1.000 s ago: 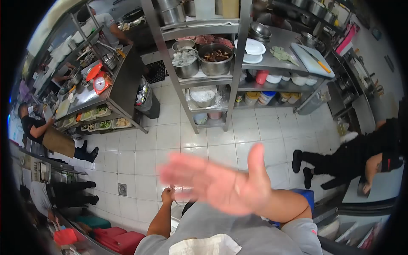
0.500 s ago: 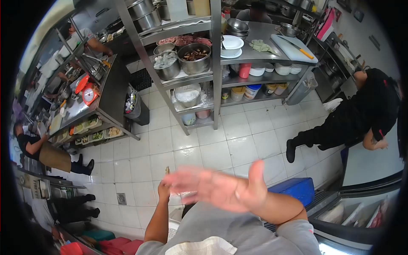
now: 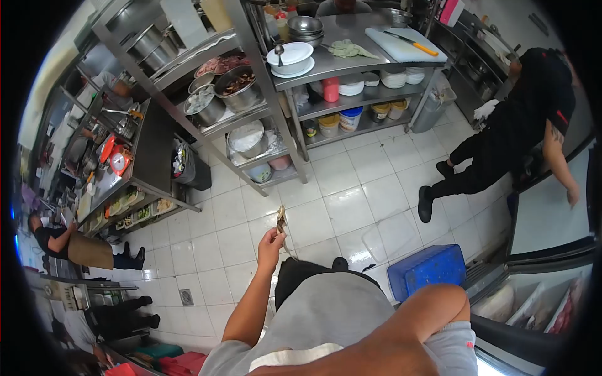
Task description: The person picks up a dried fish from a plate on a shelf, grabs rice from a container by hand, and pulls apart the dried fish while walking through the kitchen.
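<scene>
My left hand (image 3: 271,243) is held out over the tiled floor, in front of my body. Its fingers are closed on a small brown and cream limp strip (image 3: 281,219), whose kind I cannot make out; one end sticks up past the fingertips and a thin part trails below. My right arm bends at the elbow and its forearm (image 3: 376,348) crosses the bottom of the view, near my chest. The right hand itself lies outside the picture.
A blue crate (image 3: 427,272) stands on the floor at my right, beside a cold cabinet with bagged food (image 3: 533,307). One person in black (image 3: 527,125) stands beyond it. Ahead are a metal rack (image 3: 276,113) with pots and a steel counter (image 3: 351,62) with a knife (image 3: 411,42).
My right hand, spread open before me earlier, has dropped out of view. The left hand now shows fully with the strip. The view has shifted, and the person in black has lowered an arm.
</scene>
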The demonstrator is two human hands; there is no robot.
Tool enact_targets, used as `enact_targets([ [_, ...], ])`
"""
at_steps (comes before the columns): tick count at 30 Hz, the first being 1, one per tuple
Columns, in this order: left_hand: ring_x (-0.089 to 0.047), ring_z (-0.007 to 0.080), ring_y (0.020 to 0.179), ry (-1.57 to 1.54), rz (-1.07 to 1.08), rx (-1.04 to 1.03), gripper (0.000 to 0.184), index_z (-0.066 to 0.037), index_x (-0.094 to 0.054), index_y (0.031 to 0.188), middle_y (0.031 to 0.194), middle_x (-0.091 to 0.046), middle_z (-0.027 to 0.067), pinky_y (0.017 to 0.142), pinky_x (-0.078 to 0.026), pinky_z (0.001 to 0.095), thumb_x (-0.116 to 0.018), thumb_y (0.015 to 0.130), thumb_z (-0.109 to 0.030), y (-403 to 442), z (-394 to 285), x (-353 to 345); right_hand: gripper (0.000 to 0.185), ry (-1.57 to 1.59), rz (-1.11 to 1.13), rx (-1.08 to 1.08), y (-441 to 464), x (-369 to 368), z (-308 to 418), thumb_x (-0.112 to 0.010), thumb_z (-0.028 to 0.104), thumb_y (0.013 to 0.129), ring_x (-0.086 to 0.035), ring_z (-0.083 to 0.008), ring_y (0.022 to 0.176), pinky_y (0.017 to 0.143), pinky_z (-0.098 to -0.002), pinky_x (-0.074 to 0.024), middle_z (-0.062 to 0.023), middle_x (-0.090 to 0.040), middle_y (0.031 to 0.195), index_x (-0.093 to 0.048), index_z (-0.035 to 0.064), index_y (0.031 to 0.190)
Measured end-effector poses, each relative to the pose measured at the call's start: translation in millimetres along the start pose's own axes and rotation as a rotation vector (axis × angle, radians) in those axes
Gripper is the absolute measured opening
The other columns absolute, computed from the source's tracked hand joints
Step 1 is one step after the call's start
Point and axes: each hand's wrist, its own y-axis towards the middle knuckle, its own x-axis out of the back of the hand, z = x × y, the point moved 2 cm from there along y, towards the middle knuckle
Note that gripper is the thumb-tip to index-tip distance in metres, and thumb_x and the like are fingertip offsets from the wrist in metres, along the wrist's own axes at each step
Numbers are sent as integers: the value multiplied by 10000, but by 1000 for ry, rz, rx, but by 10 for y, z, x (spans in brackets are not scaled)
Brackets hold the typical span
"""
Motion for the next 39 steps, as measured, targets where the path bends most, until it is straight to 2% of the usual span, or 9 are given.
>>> enact_targets([
  [3, -540, 113, 827, -48, 11, -49, 360, 21, -542, 1117, 932, -596, 50, 726, -446, 254, -621, 827, -177, 35, -217, -192, 1245, -56, 125, -441, -39, 562, 355, -175, 913, 599, -294, -298, 1290, 1031, -401, -217, -218, -190, 1438, -141, -49, 1388],
  [6, -545, 116, 844, -129, -46, 53, 363, 14, -533, 1130, 956, -592, 58, 731, -450, 256, -614, 830, -174, 397, 51, -111, 1196, -248, -148, -508, -147, 1383, 536, -135, 889, 628, -326, -278, 1271, 1023, -386, -256, -211, -213, 1431, -161, -33, 1388],
  [9, -550, 128, 907, -280, 12, 59, 367, -12, -516, 1156, 994, -587, 45, 778, -444, 289, -596, 840, -180, 416, -648, -182, 837, -402, -512, -396, -376, 2321, 613, -185, 664, 864, -489, -229, 1111, 925, -347, -376, -187, -399, 1330, -341, -24, 1315],
  [11, -544, 146, 977, -337, 31, 131, 361, -37, -509, 1168, 1043, -585, 29, 824, -424, 320, -579, 851, -195, 751, -779, -223, 537, -534, -766, -449, -469, 2804, 687, -329, 442, 946, -517, -174, 1047, 881, -307, -395, -106, -494, 1243, -453, 4, 1232],
  [14, -540, 157, 1004, -480, 156, 191, 364, -39, -496, 1178, 1092, -579, 39, 832, -420, 323, -570, 858, -195, 1277, -1173, -473, 348, -807, -947, -626, -494, 3279, 788, -414, 286, 939, -552, -179, 964, 830, -303, -422, -95, -525, 1197, -507, 42, 1170],
  [20, -531, 180, 1042, -656, 562, 187, 381, -41, -466, 1209, 1133, -569, 67, 856, -417, 338, -552, 876, -206, 2303, -2142, -1174, 250, -1554, -877, -655, -133, 3850, 1160, -591, 112, 829, -593, -186, 887, 746, -283, -465, -84, -551, 1092, -560, 46, 1069],
  [26, -545, 211, 1034, -696, 735, 191, 331, -49, -484, 1176, 1176, -546, 126, 901, -425, 338, -545, 880, -185, 2836, -2638, -1717, 258, -1636, -962, -464, 389, 4241, 1591, -613, 78, 803, -590, -176, 841, 715, -273, -465, -87, -554, 1075, -573, 45, 1055],
  [31, -547, 200, 1027, -624, 704, 170, 316, -36, -495, 1163, 1146, -560, 111, 897, -420, 352, -545, 878, -164, 3183, -2824, -2132, 238, -1590, -1057, -393, 700, 4857, 2130, -647, 87, 777, -584, -138, 805, 649, -243, -453, -57, -592, 961, -592, 47, 1005],
  [39, -530, 143, 1017, -506, 451, 58, 328, -33, -489, 1163, 1098, -566, 49, 865, -415, 316, -564, 858, -124, 3796, -3242, -2868, 200, -1421, -896, -389, 1308, 5993, 3022, -631, 94, 803, -565, -107, 829, 701, -229, -433, -28, -594, 945, -599, 34, 991],
])
